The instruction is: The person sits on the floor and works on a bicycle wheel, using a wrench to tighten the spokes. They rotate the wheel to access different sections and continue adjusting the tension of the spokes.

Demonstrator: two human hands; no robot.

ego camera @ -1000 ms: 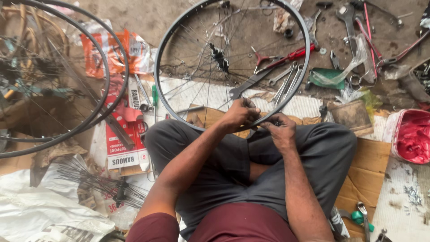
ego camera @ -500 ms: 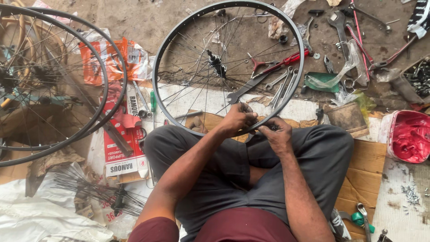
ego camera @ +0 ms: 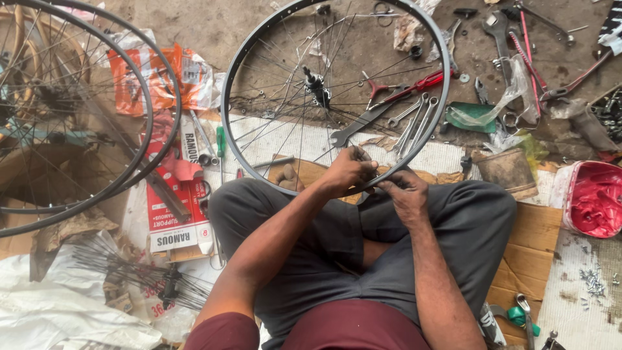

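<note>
Currently both hands pinch the near edge of the black spoked bicycle rim at frame centre: left hand, right hand. Judging by that small grip, the upright rim could tip onto the scattered steel spanners.

The wheel rim is dark, smooth metal with thin shiny wire spokes. Wrenches gleam bare steel on the rough, dusty floor; cardboard looks matt.

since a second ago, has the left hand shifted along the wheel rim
No. The left hand stays at the rim's near edge beside the right hand, above the lap and under the flat spanner; only the camera shifted.
</note>
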